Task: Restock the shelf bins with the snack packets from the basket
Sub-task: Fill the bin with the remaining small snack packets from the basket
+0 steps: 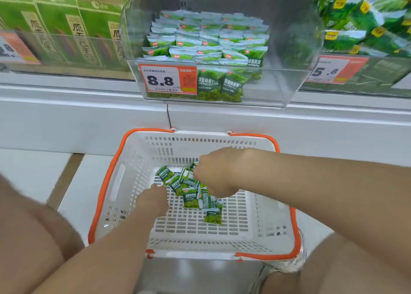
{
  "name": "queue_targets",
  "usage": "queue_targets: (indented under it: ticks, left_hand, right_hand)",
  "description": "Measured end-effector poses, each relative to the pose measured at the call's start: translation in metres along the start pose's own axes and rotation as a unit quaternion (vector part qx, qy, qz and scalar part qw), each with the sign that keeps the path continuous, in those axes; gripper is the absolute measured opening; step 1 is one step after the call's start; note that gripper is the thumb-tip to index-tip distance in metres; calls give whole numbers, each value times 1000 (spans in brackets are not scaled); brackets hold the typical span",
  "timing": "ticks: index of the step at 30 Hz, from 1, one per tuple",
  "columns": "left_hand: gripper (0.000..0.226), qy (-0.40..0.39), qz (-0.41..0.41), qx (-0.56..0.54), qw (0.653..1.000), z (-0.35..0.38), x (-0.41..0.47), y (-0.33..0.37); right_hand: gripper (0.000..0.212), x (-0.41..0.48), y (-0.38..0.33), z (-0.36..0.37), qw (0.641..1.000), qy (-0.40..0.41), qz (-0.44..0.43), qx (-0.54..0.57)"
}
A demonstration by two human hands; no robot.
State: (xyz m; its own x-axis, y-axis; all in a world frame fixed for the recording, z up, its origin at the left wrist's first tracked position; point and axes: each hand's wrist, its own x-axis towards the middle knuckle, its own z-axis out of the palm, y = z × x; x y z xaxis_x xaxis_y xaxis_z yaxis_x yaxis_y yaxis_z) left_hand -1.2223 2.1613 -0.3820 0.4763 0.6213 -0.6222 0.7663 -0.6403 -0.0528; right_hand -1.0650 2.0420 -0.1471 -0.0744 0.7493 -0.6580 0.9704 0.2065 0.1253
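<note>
Inside the basket, right hand (pixel 216 173): my fingers are curled down into the heap and grip a few snack packets (pixel 191 196) at its far side.
Left hand (pixel 153 201): knuckles up, fingers bent onto the left edge of the same heap. The fingertips are hidden, so I cannot tell whether it holds anything.
Snack packets: small green sachets, heaped loosely on the basket floor between my two hands. One stray packet (pixel 214 217) lies at the heap's near edge.
Basket (pixel 200 136): white slotted plastic with orange handles (pixel 106 182) folded down along the rim. It stands on the floor against the white shelf base (pixel 89 116).
Shelf bin (pixel 278 82): clear plastic, directly above the basket.
Stocked packets (pixel 206 40): the same green sachets in layered rows towards the back of the bin, with two upright against the front wall.
Price tag (pixel 166 79): orange and white, reads 8.8, fixed on the bin's front, left of the upright pair.
Neighbouring stock: green cartons (pixel 66 33) to the left, larger green bags (pixel 367 16) to the right.
</note>
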Motion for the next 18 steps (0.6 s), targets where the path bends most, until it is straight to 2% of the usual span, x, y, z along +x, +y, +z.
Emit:
queue_targets:
  ticks: [2,4,9,13,15,16,18]
  left_hand:
    - [53,-52,-10,-1,999,16,9,-4]
    - [67,-101,8,8,995,25,14,-1]
    - [50,-118,38,-2,992,41,25,-2]
    - [57,-86,38,-45,995,48,36,-6]
    - [50,-66,53,-50,995,51,39,-7]
    - [43,-56,56,-66,995,50,39,-6]
    - [29,-25,68,-112,991,45,40,-2]
  right_hand:
    - [16,7,-2,-6,1000,2,-3,-5]
    - [18,13,-1,-12,1000,6,-4,-5]
    - [34,24,8,-21,1000,19,-9,1]
    - [27,29,15,-25,1000,27,-6,-2]
    - [32,29,20,-25,1000,19,-2,5]
    - [30,29,22,-25,1000,17,2,8]
    - [11,27,25,-25,1000,20,11,8]
